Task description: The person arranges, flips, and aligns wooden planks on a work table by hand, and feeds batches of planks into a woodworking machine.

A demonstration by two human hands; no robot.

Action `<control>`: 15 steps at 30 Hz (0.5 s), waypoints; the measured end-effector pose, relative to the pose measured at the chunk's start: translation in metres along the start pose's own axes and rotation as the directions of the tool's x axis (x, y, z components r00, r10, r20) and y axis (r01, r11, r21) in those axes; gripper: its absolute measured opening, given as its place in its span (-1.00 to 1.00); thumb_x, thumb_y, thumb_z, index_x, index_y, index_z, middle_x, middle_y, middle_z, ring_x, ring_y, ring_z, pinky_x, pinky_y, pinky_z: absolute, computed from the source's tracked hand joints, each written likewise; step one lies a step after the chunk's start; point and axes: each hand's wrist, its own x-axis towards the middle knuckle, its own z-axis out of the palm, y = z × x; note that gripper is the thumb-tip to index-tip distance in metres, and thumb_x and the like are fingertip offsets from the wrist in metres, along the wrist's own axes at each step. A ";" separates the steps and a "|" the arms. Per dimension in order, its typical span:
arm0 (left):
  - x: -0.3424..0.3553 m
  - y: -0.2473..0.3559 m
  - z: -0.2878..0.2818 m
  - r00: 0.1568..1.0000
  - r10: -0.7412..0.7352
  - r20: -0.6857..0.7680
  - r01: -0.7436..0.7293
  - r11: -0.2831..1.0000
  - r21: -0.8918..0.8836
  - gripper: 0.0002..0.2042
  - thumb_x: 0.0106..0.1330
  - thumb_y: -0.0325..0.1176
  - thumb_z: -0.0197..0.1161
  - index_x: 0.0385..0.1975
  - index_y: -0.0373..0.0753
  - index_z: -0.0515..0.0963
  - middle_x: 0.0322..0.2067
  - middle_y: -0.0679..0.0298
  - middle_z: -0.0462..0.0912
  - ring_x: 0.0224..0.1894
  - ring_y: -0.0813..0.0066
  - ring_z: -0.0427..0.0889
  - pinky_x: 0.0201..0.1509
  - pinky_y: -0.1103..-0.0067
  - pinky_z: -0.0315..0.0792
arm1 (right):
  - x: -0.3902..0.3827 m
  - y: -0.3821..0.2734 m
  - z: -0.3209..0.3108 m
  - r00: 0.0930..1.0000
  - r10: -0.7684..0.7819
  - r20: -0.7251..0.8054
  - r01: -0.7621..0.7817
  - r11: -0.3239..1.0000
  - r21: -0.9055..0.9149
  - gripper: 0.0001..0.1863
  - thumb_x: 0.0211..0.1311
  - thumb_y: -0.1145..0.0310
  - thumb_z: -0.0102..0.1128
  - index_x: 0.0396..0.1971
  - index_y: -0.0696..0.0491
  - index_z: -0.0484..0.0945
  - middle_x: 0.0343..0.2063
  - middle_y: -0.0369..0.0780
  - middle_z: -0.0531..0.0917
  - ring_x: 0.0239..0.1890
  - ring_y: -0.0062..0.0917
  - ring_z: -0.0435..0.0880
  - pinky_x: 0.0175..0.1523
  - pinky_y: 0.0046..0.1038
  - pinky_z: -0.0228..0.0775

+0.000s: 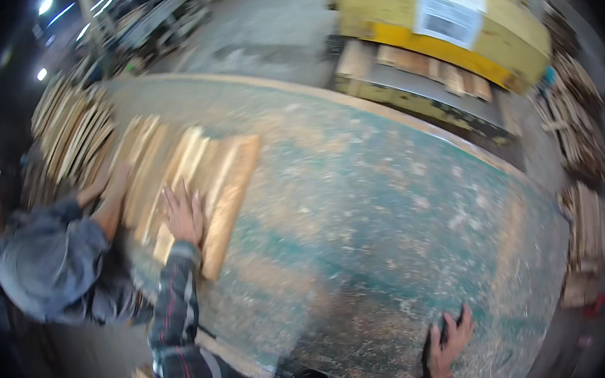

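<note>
My left hand (pixel 182 211) lies flat with spread fingers on a row of wooden boards (pixel 147 178) at the left of the worktable (pixel 382 204). The boards lie side by side. The rightmost board (pixel 231 207) is more orange and stands just right of my fingers. At the lower right, my right hand (pixel 448 341) is over the tabletop with its fingers apart, gripping nothing that I can see. A dark patch beside these fingers is too blurred to tell. A co-worker's hands (pixel 113 177) touch the boards' left side.
The co-worker in a cap (pixel 52 258) leans in at the left. Stacked boards (pixel 74 129) stand beyond. Past the table's far edge is a yellow machine (pixel 439 25) with wood pieces (pixel 435 70) in its opening. More wood piles (pixel 584 227) line the right. Sawdust covers the green tabletop.
</note>
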 end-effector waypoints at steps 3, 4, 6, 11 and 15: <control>0.055 -0.095 0.034 0.947 -0.273 0.171 0.274 0.961 0.018 -0.30 0.56 0.28 -0.31 0.59 0.06 0.03 0.61 0.04 -0.15 0.65 0.04 -0.23 0.53 -0.25 -0.29 | -0.036 -0.004 -0.002 0.970 0.201 0.135 -0.171 0.964 -0.202 -0.16 0.37 -0.17 0.16 0.46 0.10 0.30 0.55 0.12 0.05 0.55 0.23 -0.09 0.58 0.16 -0.31; 0.067 -0.116 0.037 0.939 -0.296 0.174 0.298 0.954 0.017 -0.30 0.56 0.28 -0.31 0.59 0.06 0.03 0.61 0.04 -0.15 0.65 0.04 -0.23 0.53 -0.25 -0.29 | -0.039 -0.006 0.004 0.973 0.180 0.142 -0.148 0.966 -0.210 -0.16 0.37 -0.17 0.16 0.46 0.10 0.30 0.55 0.12 0.05 0.55 0.23 -0.09 0.58 0.16 -0.31; 0.087 -0.144 0.040 0.875 -0.428 0.228 0.438 0.899 0.008 -0.25 0.52 0.36 -0.36 0.61 0.12 -0.06 0.62 0.09 -0.19 0.65 0.07 -0.26 0.55 -0.23 -0.34 | -0.039 -0.010 0.013 0.985 0.161 0.069 -0.144 0.967 -0.210 -0.38 0.55 0.01 -0.04 0.37 0.16 0.41 0.54 0.08 0.11 0.55 0.21 -0.07 0.57 0.16 -0.28; 0.119 -0.151 0.056 0.832 -0.510 0.220 0.500 0.860 0.104 -0.21 0.47 0.44 -0.39 0.61 0.19 -0.10 0.63 0.13 -0.22 0.66 0.11 -0.28 0.56 -0.19 -0.41 | -0.042 0.009 0.019 0.979 0.187 0.081 -0.160 0.953 -0.259 -0.33 0.53 -0.05 -0.03 0.41 0.13 0.37 0.54 0.06 0.11 0.55 0.15 -0.04 0.56 0.16 -0.27; 0.108 -0.134 0.044 0.820 -0.513 0.252 0.499 0.858 0.122 -0.17 0.42 0.50 -0.38 0.60 0.20 -0.02 0.62 0.10 -0.17 0.65 0.05 -0.23 0.57 -0.16 -0.32 | -0.032 -0.013 0.018 0.978 0.205 0.044 -0.178 0.922 -0.345 -0.29 0.51 -0.11 -0.02 0.41 0.12 0.37 0.52 0.09 0.16 0.53 0.13 0.04 0.55 0.15 -0.23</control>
